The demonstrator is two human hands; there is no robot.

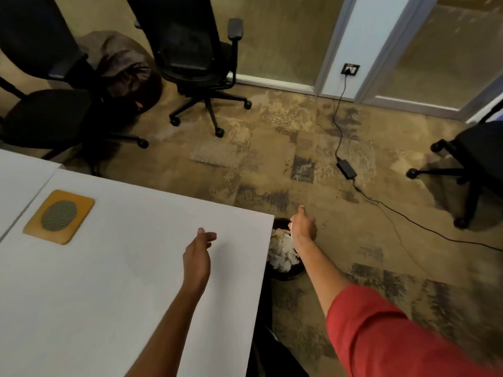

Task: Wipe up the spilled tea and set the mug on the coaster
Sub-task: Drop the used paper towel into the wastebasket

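A yellow square coaster (59, 216) with a grey mesh circle lies on the white table (122, 268) at its left side, with nothing on it. No mug and no spilled tea are in view. My left hand (198, 257) hovers over the table near its right edge, fingers apart and empty. My right hand (303, 225) reaches out past the table's corner, directly above a dark waste bin (285, 251) on the floor that holds crumpled white tissues. Whether it holds anything I cannot tell, because its palm faces down and hides the fingers.
Two black office chairs (196, 63) stand beyond the table on the carpet, and a third chair (473, 164) is at the right. A black power adapter (347, 170) and its cable run across the floor from a wall socket (350, 69).
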